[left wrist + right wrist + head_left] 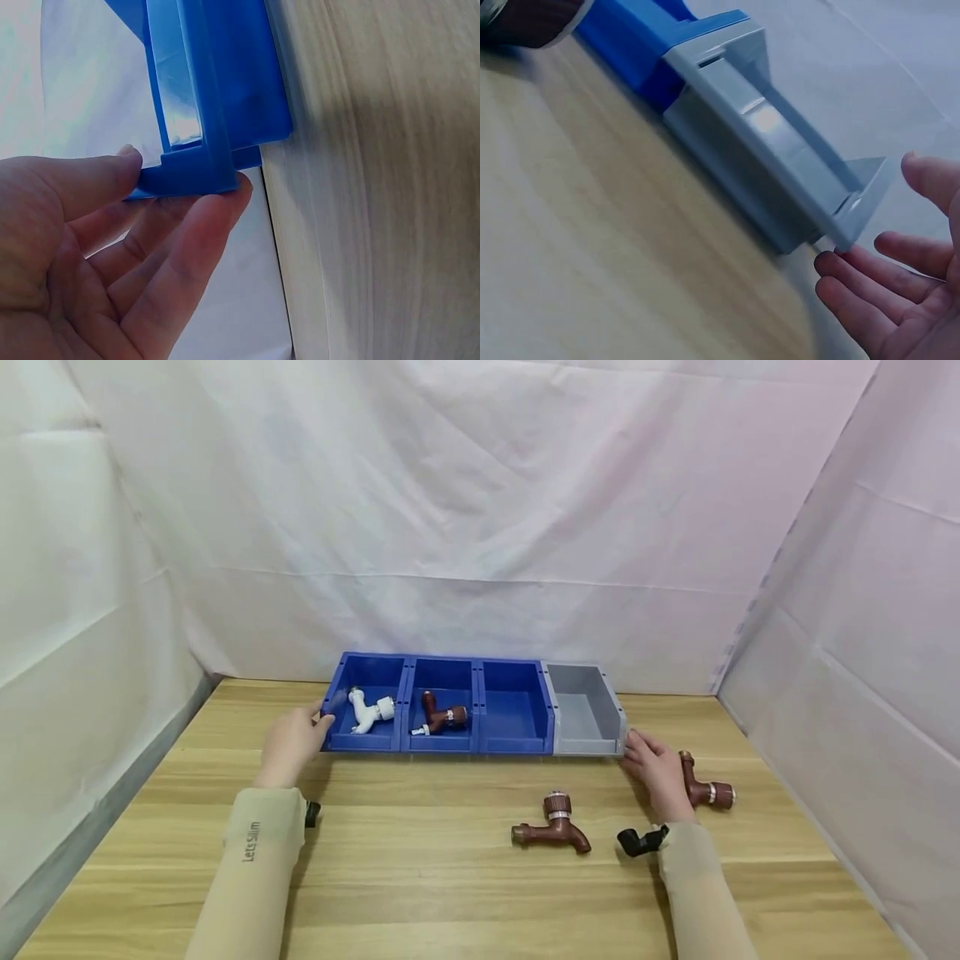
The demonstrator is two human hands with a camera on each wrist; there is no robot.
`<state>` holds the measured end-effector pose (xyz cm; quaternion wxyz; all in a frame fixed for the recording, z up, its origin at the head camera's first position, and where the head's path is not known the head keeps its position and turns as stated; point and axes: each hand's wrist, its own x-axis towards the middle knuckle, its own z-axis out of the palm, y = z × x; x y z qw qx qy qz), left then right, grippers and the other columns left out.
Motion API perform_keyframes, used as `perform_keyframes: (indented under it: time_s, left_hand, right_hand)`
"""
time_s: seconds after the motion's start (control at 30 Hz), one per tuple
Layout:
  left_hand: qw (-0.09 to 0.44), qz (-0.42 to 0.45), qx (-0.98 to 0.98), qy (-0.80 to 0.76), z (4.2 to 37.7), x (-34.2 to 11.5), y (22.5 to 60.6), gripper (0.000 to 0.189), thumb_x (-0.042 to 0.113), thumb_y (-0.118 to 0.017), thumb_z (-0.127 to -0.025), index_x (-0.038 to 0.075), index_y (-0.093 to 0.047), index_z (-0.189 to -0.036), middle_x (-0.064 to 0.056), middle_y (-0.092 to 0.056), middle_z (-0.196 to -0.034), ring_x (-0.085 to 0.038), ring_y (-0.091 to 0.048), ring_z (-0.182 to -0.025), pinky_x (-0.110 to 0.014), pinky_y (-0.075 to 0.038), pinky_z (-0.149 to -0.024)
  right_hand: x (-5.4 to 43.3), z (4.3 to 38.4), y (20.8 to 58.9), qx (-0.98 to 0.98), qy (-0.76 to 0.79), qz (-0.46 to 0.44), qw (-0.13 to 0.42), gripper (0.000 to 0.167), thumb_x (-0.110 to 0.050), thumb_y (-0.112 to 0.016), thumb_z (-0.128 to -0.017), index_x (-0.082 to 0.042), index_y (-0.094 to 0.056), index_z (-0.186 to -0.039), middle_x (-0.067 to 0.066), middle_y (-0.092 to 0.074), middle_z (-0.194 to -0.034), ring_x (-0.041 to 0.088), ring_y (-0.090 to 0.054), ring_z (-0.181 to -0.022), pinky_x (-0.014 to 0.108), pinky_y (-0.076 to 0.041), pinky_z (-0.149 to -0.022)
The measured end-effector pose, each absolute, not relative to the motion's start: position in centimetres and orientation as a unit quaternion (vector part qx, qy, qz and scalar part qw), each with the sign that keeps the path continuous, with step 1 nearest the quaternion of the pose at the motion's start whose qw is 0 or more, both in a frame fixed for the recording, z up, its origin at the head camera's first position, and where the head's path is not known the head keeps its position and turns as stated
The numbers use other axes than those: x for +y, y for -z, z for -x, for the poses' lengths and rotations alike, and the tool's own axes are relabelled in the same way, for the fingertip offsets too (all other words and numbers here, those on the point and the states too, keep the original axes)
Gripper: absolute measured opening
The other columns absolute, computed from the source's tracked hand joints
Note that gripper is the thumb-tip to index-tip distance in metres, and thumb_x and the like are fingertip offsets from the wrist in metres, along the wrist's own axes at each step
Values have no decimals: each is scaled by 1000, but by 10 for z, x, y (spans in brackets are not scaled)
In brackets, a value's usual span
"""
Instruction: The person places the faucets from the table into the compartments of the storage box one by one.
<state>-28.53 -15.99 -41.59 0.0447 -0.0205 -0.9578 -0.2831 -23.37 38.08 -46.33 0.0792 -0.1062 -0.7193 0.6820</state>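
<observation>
Three blue storage bins [517,710] and one grey bin [585,718] stand joined in a row. A white tap [366,714] lies in the leftmost blue bin, a brown tap [438,718] in the one beside it. My left hand [288,747] pinches the left end of the row; in the left wrist view, thumb and fingers meet the blue rim [195,169] from opposite sides. At the grey end, my right hand [660,777] touches the bin's corner with its fingertips [829,262]. Its thumb is apart from the bin.
On the wooden table [420,877], a brown tap [553,831] lies in front of the bins and another brown tap [708,792] right of my right hand. Black wrist-worn pieces [642,841] show by the sleeves. White cloth [480,527] hangs behind and at both sides.
</observation>
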Motion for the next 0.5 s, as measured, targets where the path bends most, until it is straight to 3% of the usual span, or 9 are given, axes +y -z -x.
perform_keyframes:
  time_s: [0.13, 0.27, 0.5]
  left_hand:
    - [44, 21, -960, 277, 285, -162, 416, 49, 23, -51, -102, -6, -44, -141, -20, -64, -91, -25, -56, -67, -35, -39, -55]
    - [36, 18, -959, 279, 284, -163, 416, 50, 24, -50, -102, -6, -43, -141, -18, -63, -87, -23, -54, -63, -33, -38, -52]
    - [37, 16, -959, 281, 284, -162, 414, 50, 25, -50, -102, -6, -44, -141, -25, -64, -103, -27, -57, -72, -34, -40, -55]
  right_hand:
    - [385, 229, 445, -756, -641, 98, 86, 68, -37, -53, -99, 8, -34, -145, 29, -45, -139, 6, -63, -102, 29, -46, -94]
    - [392, 222, 429, -824, -546, 100, 114, 62, -42, -52, -99, 6, -47, -138, 26, -50, -135, 4, -62, -100, 28, -49, -90]
    - [413, 203, 407, -877, -425, 162, 156, 64, -55, -51, -95, -3, -59, -131, 21, -61, -123, 11, -55, -91, 26, -43, -75]
